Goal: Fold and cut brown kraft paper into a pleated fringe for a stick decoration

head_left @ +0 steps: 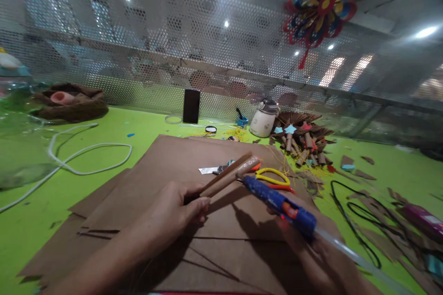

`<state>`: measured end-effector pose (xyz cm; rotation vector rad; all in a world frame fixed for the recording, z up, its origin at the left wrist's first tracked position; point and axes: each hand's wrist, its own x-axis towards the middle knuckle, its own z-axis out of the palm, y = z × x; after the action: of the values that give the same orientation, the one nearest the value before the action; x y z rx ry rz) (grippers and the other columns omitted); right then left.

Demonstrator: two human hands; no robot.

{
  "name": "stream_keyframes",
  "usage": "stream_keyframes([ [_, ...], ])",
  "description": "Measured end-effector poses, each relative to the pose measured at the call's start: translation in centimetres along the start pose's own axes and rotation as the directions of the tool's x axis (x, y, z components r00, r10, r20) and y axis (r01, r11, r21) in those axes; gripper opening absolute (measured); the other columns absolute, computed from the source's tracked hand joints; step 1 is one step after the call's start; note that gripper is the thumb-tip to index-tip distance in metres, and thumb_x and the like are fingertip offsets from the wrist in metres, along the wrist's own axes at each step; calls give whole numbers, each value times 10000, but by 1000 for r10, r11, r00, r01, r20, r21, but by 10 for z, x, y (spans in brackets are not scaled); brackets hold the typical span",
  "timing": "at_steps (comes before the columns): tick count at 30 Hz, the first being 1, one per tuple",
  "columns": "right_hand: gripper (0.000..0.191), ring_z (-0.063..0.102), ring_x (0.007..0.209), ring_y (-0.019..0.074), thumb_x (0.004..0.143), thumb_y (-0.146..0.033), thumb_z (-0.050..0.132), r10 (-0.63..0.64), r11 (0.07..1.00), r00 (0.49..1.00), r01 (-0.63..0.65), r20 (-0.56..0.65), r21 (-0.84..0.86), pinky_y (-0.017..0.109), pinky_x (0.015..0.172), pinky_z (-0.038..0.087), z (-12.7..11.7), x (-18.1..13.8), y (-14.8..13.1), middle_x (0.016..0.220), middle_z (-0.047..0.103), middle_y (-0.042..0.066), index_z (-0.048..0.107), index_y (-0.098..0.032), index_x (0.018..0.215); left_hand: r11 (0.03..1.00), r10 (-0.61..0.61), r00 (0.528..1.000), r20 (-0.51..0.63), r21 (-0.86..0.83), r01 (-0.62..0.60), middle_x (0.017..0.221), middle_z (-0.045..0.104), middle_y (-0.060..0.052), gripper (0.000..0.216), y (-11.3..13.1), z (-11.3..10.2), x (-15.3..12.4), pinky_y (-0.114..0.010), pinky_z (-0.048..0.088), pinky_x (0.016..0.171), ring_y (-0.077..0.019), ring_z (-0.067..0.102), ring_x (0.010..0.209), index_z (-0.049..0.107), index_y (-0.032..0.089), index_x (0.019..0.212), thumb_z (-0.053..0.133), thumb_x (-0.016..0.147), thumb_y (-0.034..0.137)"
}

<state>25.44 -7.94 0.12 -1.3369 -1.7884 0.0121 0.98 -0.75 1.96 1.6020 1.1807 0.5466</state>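
Pinched between the thumb and fingers of my left hand [187, 205] is a narrow rolled brown paper piece [230, 176], with a loose flap along its length and a shiny streak near its far end. My right hand [304, 249] is wrapped round a blue hot glue gun [277, 200], a clear glue stick [360, 258] trailing from its back. The gun's nozzle is close to the paper roll; whether they touch I cannot tell. Below both hands lie stacked brown paper sheets [138, 193]. Behind the roll rests a utility knife [212, 170], beside yellow-handled scissors [273, 176].
A white cable [90, 147] loops at left, near a brown cloth bag [76, 106]. At the back stand a phone [191, 106], a white bottle [263, 120] and a pile of rolled paper pieces [304, 138]. Paper scraps and a black cord [353, 212] lie right.
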Motion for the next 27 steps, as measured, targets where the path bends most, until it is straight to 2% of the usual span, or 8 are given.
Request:
stream_keyframes([
  [4,281,700,743,231,851,-367,546,70,997,994,-72,-79,-21,266,624,588,-4,1,-1,871,728,55,666,-215,1055,1000,6,1000,-1,4,-6,569,532,-1,309,3,0,-2,-207,285,441,-84,403,480,638,120,788,539,738,409],
  [10,307,694,827,248,844,-433,542,49,999,995,-46,-92,28,292,707,583,-1,1,-10,928,723,48,668,-229,1034,999,25,1000,-4,22,-25,587,545,-13,304,1,0,-2,-211,306,451,-101,444,506,642,114,819,537,752,391],
  [14,288,697,746,235,851,-406,536,43,999,992,-43,-119,-3,277,630,586,-2,3,-7,884,722,47,666,-220,1028,999,13,1000,2,30,-13,589,543,-14,308,-1,1,-1,-215,305,456,-98,441,502,632,110,788,525,765,399],
  [20,259,692,689,223,843,-338,558,-20,998,998,17,-54,-63,268,610,584,-3,1,-1,816,719,63,663,-188,1025,998,45,999,-11,48,-45,596,550,-16,316,-3,1,-1,-225,325,481,-108,459,524,649,110,810,521,763,395],
  [27,295,697,796,250,841,-430,546,110,993,987,-113,-113,-23,295,682,589,0,-4,-8,880,726,61,679,-218,996,999,23,1000,-9,24,-22,575,543,-7,273,0,2,-1,-224,310,462,-93,427,483,626,122,763,525,756,376],
])
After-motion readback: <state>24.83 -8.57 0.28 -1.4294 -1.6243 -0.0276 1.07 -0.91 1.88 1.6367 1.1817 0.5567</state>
